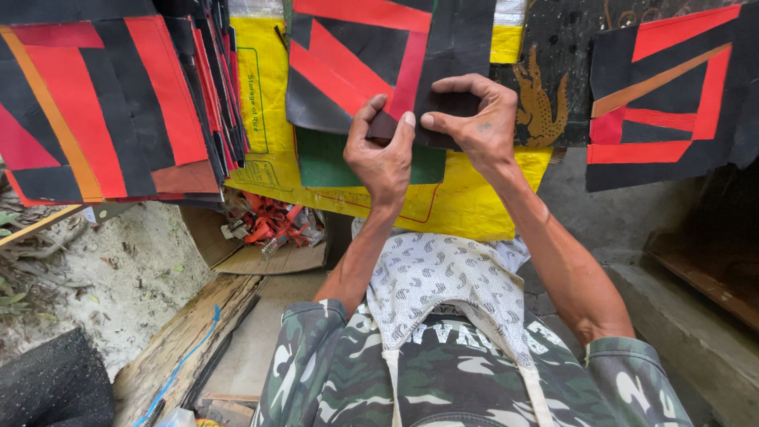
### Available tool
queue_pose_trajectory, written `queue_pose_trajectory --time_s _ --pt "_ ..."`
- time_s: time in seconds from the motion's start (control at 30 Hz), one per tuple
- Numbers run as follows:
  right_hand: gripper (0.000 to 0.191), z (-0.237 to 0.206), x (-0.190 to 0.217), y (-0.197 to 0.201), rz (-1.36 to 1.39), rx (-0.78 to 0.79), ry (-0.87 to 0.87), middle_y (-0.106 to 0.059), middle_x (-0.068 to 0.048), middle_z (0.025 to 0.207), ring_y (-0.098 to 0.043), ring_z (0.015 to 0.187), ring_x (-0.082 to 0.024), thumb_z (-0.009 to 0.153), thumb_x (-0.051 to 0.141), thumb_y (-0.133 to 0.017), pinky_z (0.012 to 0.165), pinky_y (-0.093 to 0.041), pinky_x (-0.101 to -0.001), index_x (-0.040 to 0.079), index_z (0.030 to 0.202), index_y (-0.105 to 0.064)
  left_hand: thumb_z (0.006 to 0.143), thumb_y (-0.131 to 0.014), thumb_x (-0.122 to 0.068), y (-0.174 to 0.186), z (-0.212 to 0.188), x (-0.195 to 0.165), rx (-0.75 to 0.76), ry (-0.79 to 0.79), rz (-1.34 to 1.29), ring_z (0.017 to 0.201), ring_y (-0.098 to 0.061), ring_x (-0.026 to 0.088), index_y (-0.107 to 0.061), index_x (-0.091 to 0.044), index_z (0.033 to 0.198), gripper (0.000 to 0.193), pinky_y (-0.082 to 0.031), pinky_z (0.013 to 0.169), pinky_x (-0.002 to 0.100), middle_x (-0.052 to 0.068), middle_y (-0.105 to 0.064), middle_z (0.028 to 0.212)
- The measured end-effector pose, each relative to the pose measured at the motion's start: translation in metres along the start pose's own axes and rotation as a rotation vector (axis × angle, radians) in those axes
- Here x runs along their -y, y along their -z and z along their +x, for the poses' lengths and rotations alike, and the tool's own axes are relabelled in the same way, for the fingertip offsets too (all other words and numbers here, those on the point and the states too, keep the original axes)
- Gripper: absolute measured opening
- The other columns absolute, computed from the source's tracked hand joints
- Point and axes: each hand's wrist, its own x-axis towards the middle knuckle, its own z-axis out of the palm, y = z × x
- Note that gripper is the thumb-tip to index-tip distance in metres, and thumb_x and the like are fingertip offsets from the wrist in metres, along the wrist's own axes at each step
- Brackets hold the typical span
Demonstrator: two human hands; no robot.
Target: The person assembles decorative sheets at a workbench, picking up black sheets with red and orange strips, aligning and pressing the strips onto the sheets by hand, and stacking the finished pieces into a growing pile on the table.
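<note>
My left hand (382, 154) and my right hand (472, 119) meet at the middle of the view, both pinching the lower edge of a black-and-red patchwork panel (360, 55). The thumbs and fingers press a dark folded strip of it between them. Under the panel lies a green piece (336, 162) on a yellow woven sack (462, 202) spread over the work surface. My forearms reach up from camouflage sleeves.
A stack of finished black, red and orange panels (118, 103) lies at the left, another panel (672, 95) at the right. A cardboard box of red scraps (269, 229) sits below. Wooden plank (178, 340) at lower left, concrete ledge (688, 332) at right.
</note>
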Motion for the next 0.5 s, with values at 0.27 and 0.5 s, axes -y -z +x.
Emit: queue_pose_trajectory --time_s 0.27,0.5 --pt "0.052 0.031 0.018 0.038 -0.334 0.18 0.27 -0.068 -0.007 0.11 -0.064 0.1 -0.013 0.075 0.002 -0.095 0.089 -0.053 -0.0238 0.002 0.123 -0.076 0.093 -0.073 -0.008 0.055 0.021 -0.059 0.588 0.606 0.245 0.079 -0.074 0.02 -0.059 -0.004 0.138 0.047 -0.062 0.067 0.029 0.022 -0.074 0.103" --pt "0.053 0.046 0.005 0.04 -0.293 0.138 0.224 -0.069 -0.001 0.1 -0.057 0.083 -0.008 0.069 0.004 -0.099 0.071 -0.046 -0.0214 0.004 0.118 -0.079 0.09 -0.081 -0.007 0.013 0.078 -0.03 0.501 -0.534 0.659 0.09 -0.067 0.029 -0.07 -0.005 0.116 0.028 -0.056 0.076 0.04 0.011 -0.061 0.103"
